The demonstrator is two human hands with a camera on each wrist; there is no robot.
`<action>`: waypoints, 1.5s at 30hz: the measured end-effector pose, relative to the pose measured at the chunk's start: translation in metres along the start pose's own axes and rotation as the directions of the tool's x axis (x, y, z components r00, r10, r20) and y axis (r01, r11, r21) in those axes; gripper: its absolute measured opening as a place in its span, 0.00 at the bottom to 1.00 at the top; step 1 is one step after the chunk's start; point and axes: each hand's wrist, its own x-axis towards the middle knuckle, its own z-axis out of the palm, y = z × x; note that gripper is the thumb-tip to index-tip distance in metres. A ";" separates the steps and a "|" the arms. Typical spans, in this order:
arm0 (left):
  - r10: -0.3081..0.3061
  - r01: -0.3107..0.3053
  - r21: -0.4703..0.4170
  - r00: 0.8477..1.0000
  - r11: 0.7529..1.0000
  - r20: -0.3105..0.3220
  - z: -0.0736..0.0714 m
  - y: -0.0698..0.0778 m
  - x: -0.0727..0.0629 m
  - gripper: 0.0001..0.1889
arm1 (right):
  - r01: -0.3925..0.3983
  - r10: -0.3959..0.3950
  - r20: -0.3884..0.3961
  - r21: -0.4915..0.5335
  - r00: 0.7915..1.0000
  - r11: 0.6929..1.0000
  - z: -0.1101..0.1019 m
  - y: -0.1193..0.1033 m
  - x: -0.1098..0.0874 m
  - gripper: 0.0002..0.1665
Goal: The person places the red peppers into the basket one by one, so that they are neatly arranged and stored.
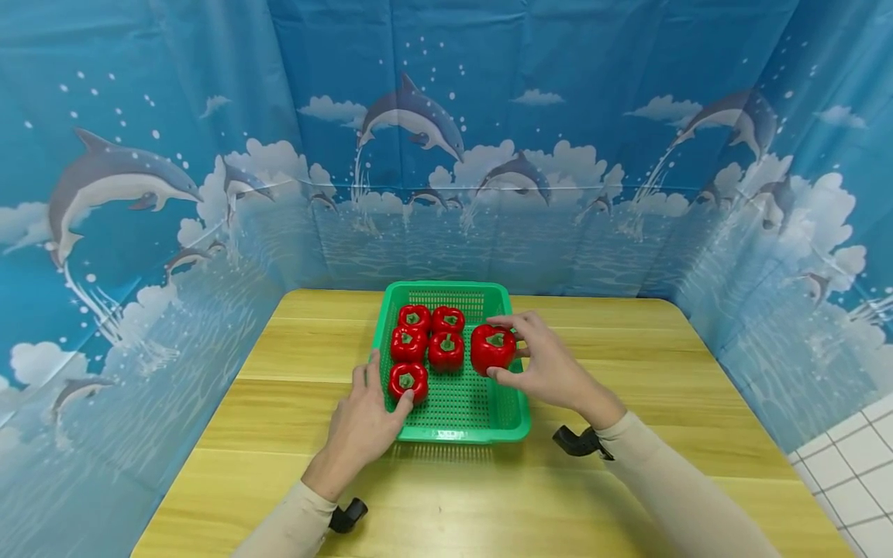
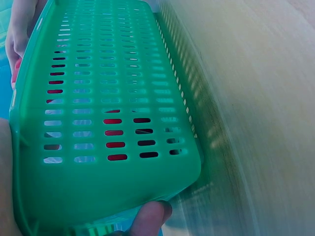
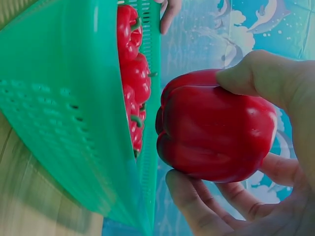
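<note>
My right hand (image 1: pixel 554 368) holds a red bell pepper (image 3: pixel 216 128) between thumb and fingers. In the head view that pepper overlaps the right side of a green plastic basket (image 1: pixel 456 435); in the right wrist view it shows beside the rim. On the basket's left side, my left hand (image 1: pixel 363 422) grips the rim, thumb over the edge and a fingertip (image 2: pixel 149 219) low on the outer wall. Several more red bell peppers (image 1: pixel 446 350) with green stems sit inside, grouped toward the left and back. The closest one (image 1: pixel 408 381) lies right by the left thumb.
The basket stands on a yellow wood-grain table (image 1: pixel 614 473). Blue curtains (image 1: pixel 488 240) printed with dolphins enclose the back and sides. Black wrist mounts (image 1: pixel 579 440) sit at both cuffs. White tiles (image 1: pixel 847 473) show at the lower right.
</note>
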 end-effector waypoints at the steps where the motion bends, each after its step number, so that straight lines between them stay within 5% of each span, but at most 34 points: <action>1: -0.001 0.001 0.002 1.000 1.000 0.001 0.000 0.000 0.000 0.55 | 0.001 -0.001 0.004 -0.007 1.000 1.000 0.001 -0.001 0.000 0.45; 24: 0.000 0.000 0.005 1.000 1.000 -0.004 0.000 -0.001 0.002 0.56 | 0.067 -0.058 0.083 -0.101 0.995 0.993 0.019 -0.015 0.014 0.44; 45: 0.000 -0.001 0.009 1.000 1.000 0.006 0.000 -0.002 0.000 0.54 | 0.044 -0.019 0.209 -0.114 0.978 0.992 0.030 -0.021 0.033 0.46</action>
